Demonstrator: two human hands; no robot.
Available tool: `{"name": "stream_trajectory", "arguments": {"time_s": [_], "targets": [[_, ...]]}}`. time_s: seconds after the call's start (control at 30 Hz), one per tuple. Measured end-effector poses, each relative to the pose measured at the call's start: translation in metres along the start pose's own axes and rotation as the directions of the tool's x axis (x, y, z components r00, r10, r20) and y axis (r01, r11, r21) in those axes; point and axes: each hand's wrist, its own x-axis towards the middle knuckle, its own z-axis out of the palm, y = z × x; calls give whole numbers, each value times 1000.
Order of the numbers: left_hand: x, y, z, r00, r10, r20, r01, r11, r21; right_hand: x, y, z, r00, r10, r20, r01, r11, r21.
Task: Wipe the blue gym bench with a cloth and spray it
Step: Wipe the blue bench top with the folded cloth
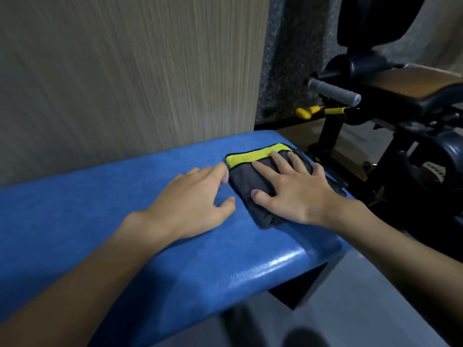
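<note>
The blue gym bench (100, 209) runs from the lower left to the middle right. A folded cloth (246, 186), grey with a yellow-green side showing at its far edge, lies near the bench's right end. My right hand (293, 189) presses flat on the cloth with fingers spread. My left hand (193, 199) rests on the bench just left of the cloth, fingers loosely curled, its fingertips touching the cloth's near-left edge. No spray bottle is in view.
A wood-grain wall panel (125, 71) stands behind the bench. To the right is black gym equipment (413, 146) with a grey handle (333, 92), a yellow lever (308, 112) and a brown pad (416, 81). Grey floor (363, 296) lies below the bench end.
</note>
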Motion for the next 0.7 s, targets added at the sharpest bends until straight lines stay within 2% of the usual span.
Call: {"name": "stream_trajectory", "arguments": {"time_s": [0.17,0.33,0.47,0.6,0.7], "targets": [[-1,1,-1,1000,10,27,-11,999,41,-1,0,-2,1000,1,24,-1,1000,-3],[-1,7,-10,993,-6,121,-1,998,63,2,-2,-9,999,18,49,-20,999,41],[-5,11,-8,978,-49,201,31,995,94,11,-12,-3,996,79,-35,-76,995,62],[-5,17,-8,966,-76,246,36,986,162,1,-4,2,998,57,3,-57,997,49],[-4,17,-7,962,-80,260,42,988,149,-17,6,3,995,95,-33,-93,994,56]]}}
